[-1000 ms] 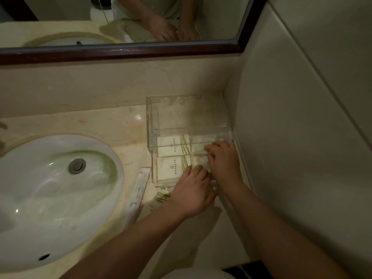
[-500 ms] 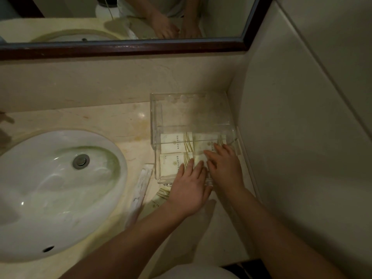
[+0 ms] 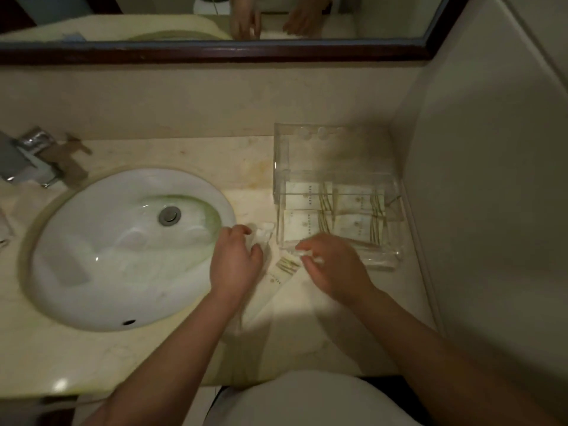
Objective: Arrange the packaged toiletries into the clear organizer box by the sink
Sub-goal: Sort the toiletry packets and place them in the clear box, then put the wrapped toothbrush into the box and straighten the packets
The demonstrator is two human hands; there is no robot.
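Note:
The clear organizer box [image 3: 335,149] stands in the counter's back right corner against the wall. Several cream packets [image 3: 307,196] with gold stripes lie flat inside its front part. My left hand [image 3: 236,259] is on the counter left of the box, its fingers closed on a long clear-wrapped white packet [image 3: 262,236]. My right hand [image 3: 333,265] sits in front of the box, fingertips pinching a small white wrapped item [image 3: 310,256]; what it is stays blurred. Another cream packet [image 3: 282,269] lies on the counter between my hands.
A white oval sink [image 3: 123,247] fills the left of the beige counter [image 3: 153,348]. A chrome tap [image 3: 27,155] stands at the far left. A framed mirror [image 3: 215,53] runs along the back wall. The side wall [image 3: 491,210] closes off the right.
Both hands have pulled back out of the box toward me. The left hand moved left onto the long wrapped packet. The right hand now pinches a small white item in front of the box.

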